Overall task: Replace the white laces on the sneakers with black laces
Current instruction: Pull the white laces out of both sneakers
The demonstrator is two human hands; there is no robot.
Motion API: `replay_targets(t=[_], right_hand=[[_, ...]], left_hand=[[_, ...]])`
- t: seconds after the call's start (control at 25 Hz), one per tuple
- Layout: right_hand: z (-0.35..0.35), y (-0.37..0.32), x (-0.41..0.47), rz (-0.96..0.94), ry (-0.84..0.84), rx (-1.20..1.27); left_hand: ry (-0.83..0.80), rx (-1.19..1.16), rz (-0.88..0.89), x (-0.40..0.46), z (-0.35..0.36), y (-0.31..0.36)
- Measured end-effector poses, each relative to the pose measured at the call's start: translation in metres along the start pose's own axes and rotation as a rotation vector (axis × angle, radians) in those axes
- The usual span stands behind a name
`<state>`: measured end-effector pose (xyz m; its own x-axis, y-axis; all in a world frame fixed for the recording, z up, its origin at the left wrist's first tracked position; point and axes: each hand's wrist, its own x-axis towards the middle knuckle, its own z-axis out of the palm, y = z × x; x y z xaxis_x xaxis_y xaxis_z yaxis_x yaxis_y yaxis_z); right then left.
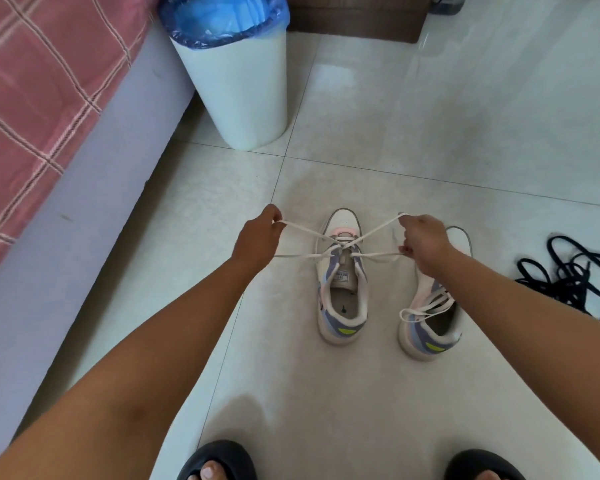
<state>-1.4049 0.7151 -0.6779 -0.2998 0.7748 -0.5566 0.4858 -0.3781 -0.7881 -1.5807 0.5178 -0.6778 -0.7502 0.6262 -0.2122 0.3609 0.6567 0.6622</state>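
Two white, lilac and pink sneakers stand on the tiled floor, heels toward me. The left sneaker (341,289) has its white lace (305,232) pulled out sideways in crossing strands. My left hand (258,239) grips the lace strands on the left of that shoe. My right hand (424,242) grips the strands on the right. The right sneaker (430,327) is partly hidden under my right forearm, and its white lace (426,308) lies loose over its opening. A tangle of black laces (572,275) lies on the floor at the far right.
A white waste bin (236,84) with a blue liner stands behind the shoes. A bed with a pink checked cover (42,98) runs along the left. Dark furniture (357,19) sits at the back. My feet in black slippers (219,462) are at the bottom edge.
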Motion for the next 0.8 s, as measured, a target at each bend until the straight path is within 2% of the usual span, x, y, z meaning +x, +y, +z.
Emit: replay_targets(t=[0.08,0.12,0.16,0.2,0.24,0.28,0.32,0.36,0.4,0.44,0.52,0.6,0.64,0.72,0.8], right_hand=[[-0.016,-0.002,0.008,-0.243,0.102,-0.372],[-0.023,-0.003,0.009,-0.337,0.129,-0.503],[-0.027,-0.002,0.011,-0.393,0.14,-0.577],[-0.03,0.002,0.015,-0.396,0.148,-0.597],[-0.03,0.003,0.019,-0.321,0.14,-0.482],[-0.028,-0.001,0.017,-0.161,0.096,-0.238],[-0.026,-0.005,0.013,0.026,-0.008,0.036],[-0.024,-0.007,0.01,0.164,-0.11,0.275],[-0.023,-0.009,0.009,0.222,-0.161,0.433],[-0.023,-0.012,0.01,0.22,-0.155,0.508],[-0.021,-0.018,0.01,0.218,-0.11,0.56],[-0.021,-0.026,0.008,0.136,-0.053,0.369],[-0.022,-0.03,0.009,0.031,-0.023,0.16],[-0.027,-0.033,0.018,-0.326,0.063,-0.399],[-0.032,-0.029,0.027,-0.751,0.173,-0.834]], left_hand=[[-0.048,0.458,0.135,0.007,-0.014,-0.009],[-0.03,0.615,0.2,0.011,-0.019,-0.013],[0.021,0.648,0.256,0.014,-0.021,-0.016],[0.131,0.525,0.288,0.013,-0.019,-0.017],[0.296,0.235,0.226,0.011,-0.016,-0.012],[0.435,-0.185,0.036,0.01,-0.013,-0.004],[0.466,-0.627,-0.231,0.012,-0.01,0.008],[0.382,-1.033,-0.464,0.012,-0.008,0.019],[0.279,-1.282,-0.638,0.011,-0.006,0.025],[0.207,-1.312,-0.728,0.011,-0.004,0.028],[0.117,-1.049,-0.703,0.009,-0.009,0.033],[0.113,-0.574,-0.485,0.01,-0.015,0.026],[0.127,-0.262,-0.337,0.013,-0.021,0.023],[0.15,0.425,-0.063,0.02,-0.031,0.015],[0.227,0.851,0.247,0.024,-0.039,0.014]])
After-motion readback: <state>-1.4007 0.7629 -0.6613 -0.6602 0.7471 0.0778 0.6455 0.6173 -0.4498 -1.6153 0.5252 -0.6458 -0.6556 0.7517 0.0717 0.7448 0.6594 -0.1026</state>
